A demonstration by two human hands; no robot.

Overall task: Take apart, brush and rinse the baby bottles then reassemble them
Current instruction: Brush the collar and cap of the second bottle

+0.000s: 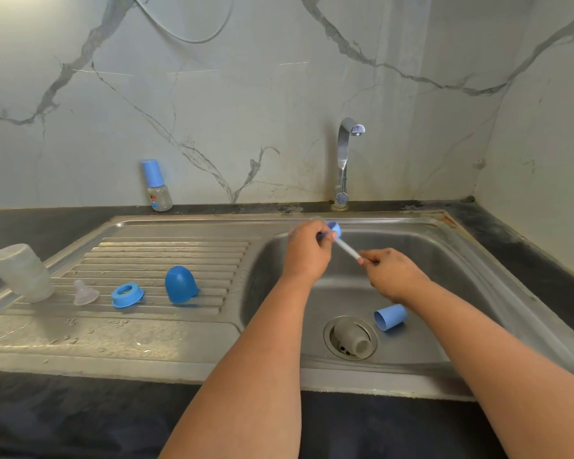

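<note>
I am looking down at the steel sink (444,260), whose basin is lying directly under both hands. To the left of the grip its ribbed draining board (166,260) is carrying the taken-apart pieces: farthest from the hands, a clear bottle body (22,273) is standing mouth down and tilted; nearer in, a clear teat (85,293), then a blue screw ring (126,294), and closest to the hands a dark blue dome cap (180,284). Beyond and to the left of the grip, an assembled bottle (158,185) is standing upright against the wall. The tap (345,160) is rising behind the hands. Below the right hand a light blue cap (390,317) is lying on its side on the basin floor, just beside the drain strainer (350,337). My left hand (307,251) is curling round a small blue ring piece (334,229). My right hand (390,271) is pinching the white handle of a thin brush (347,248), whose far end is reaching into that piece.
</note>
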